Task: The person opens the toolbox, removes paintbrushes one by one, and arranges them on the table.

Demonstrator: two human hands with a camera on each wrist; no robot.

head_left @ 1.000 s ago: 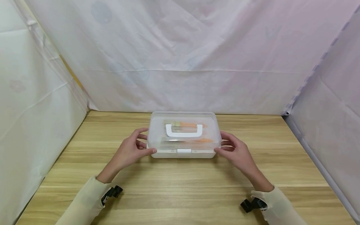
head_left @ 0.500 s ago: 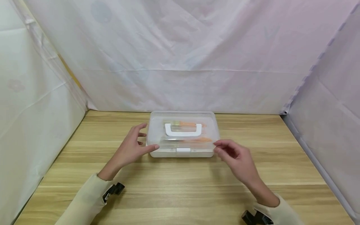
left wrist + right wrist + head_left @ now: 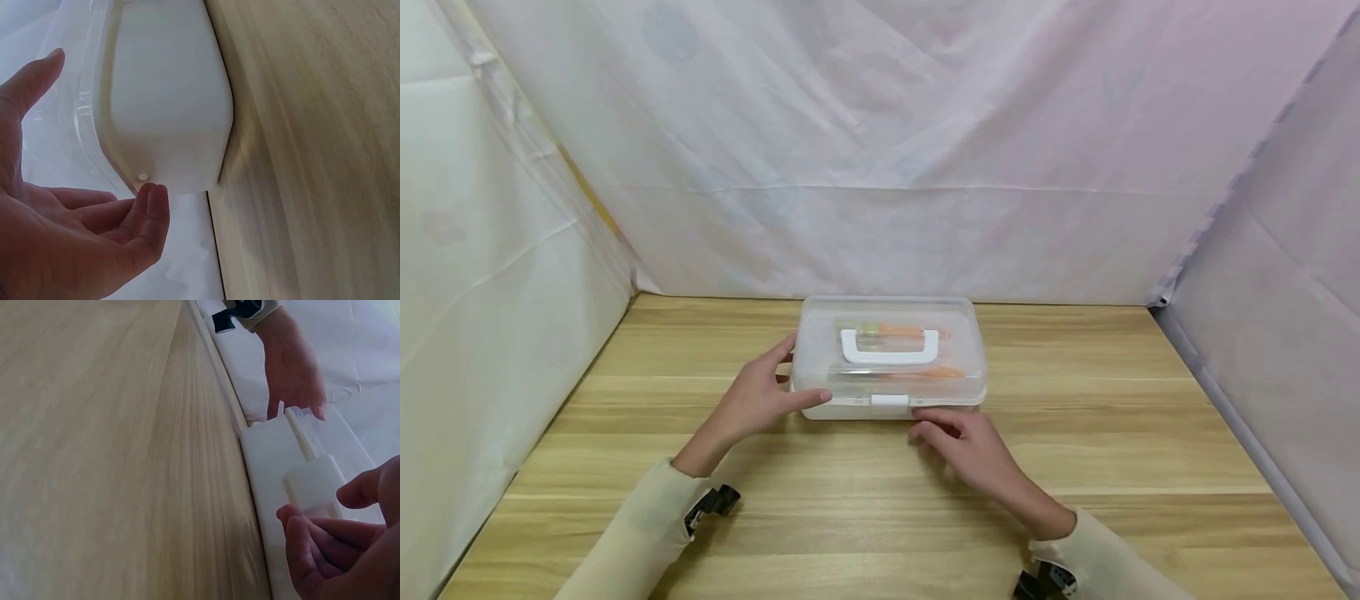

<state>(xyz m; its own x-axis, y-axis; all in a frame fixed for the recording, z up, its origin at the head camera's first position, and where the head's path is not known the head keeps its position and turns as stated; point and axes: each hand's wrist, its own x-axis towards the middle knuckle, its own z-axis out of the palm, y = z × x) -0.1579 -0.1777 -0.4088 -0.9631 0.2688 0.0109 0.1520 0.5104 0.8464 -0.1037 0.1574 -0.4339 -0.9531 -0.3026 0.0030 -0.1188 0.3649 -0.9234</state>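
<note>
A translucent plastic storage box (image 3: 812, 367) with a white handle (image 3: 891, 358) and a white front latch (image 3: 890, 401) sits on the table, lid down. Orange-handled brushes (image 3: 925, 373) show faintly through the lid. My left hand (image 3: 752, 398) holds the box's left end, thumb over the front corner; in the left wrist view its fingertips (image 3: 157, 197) are at the rim near the back corner. At the front right, my right hand (image 3: 973, 446) has fingertips (image 3: 290, 515) right beside the latch, thumb apart from the fingers, nothing between them.
The wood-grain table (image 3: 820, 517) extends around the box. A pale cloth curtain (image 3: 880, 242) hangs close behind the box, with more cloth on both sides. Black cameras (image 3: 711, 504) are worn at both wrists.
My right hand has left the box's right end and moved left along the front to the latch. My left thumb has slid slightly right. The box has stayed in place.
</note>
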